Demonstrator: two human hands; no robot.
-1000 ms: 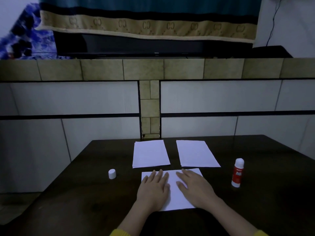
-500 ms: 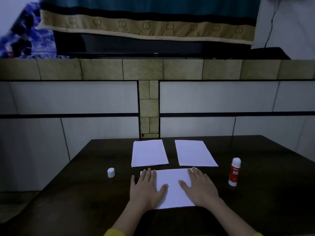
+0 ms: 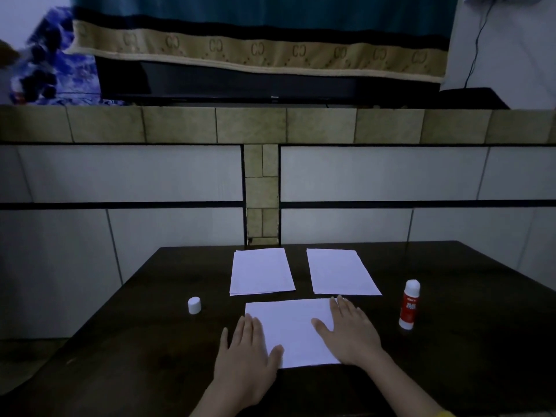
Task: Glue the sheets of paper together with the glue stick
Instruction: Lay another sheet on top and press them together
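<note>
**White sheet under both palms**

My left hand [image 3: 245, 361] and right hand [image 3: 350, 334] lie flat, fingers straight, on the near sheet [image 3: 293, 329]. Two more sheets [image 3: 260, 272] lie beyond. The glue stick [image 3: 409, 305] stands right, its cap [image 3: 194, 305] left, on the table [image 3: 135, 341].

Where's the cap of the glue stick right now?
The white cap stands on the dark table, left of the near sheet and just beyond the left hand, opposite the glue stick.
</note>
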